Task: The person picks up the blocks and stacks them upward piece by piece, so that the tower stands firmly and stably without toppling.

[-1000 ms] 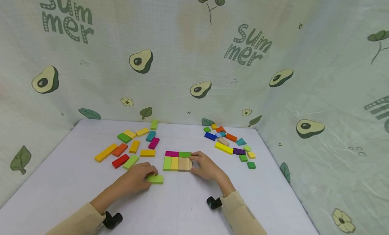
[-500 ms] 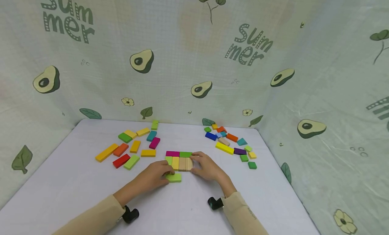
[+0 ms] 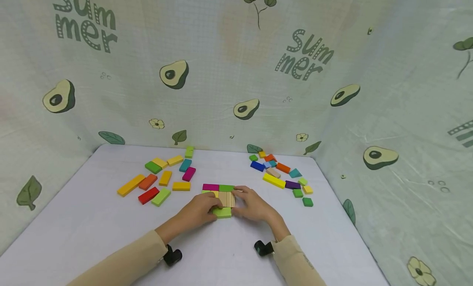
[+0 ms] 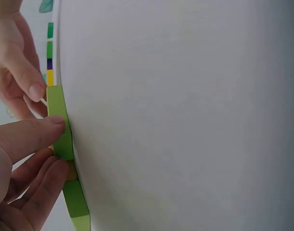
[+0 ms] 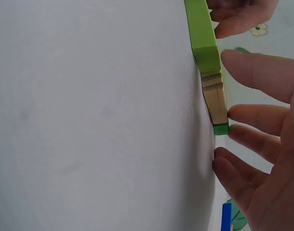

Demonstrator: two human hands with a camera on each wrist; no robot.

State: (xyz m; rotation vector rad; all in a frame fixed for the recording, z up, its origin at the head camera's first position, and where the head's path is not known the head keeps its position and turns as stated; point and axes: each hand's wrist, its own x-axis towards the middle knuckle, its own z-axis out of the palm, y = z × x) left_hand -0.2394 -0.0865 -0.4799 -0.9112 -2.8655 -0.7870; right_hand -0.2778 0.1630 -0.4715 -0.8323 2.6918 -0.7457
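In the head view, my left hand [image 3: 201,210] pinches a light green block [image 3: 223,213] at the near side of a small flat rectangle of blocks. The left wrist view has my left thumb [image 4: 43,129] on that block's near face. The rectangle shows a magenta block [image 3: 210,187] and a green block [image 3: 226,188] along its back, with pale wooden blocks [image 3: 226,199] in front; its left part is mostly hidden by my left hand. My right hand [image 3: 255,206] touches the rectangle's right side, its fingers extended against the wooden and green blocks in the right wrist view.
Loose blocks lie left of the rectangle, among them a red block [image 3: 149,195], a long orange block [image 3: 131,185] and a yellow block [image 3: 181,186]. More are scattered at the back right, including a yellow bar [image 3: 274,180] and a purple block [image 3: 292,185]. A printed cloth [image 3: 207,113] hangs behind.
My left hand has slid the light green block rightwards and slightly away from me, up to the rectangle's front side. The right hand has stayed at the rectangle's right side.
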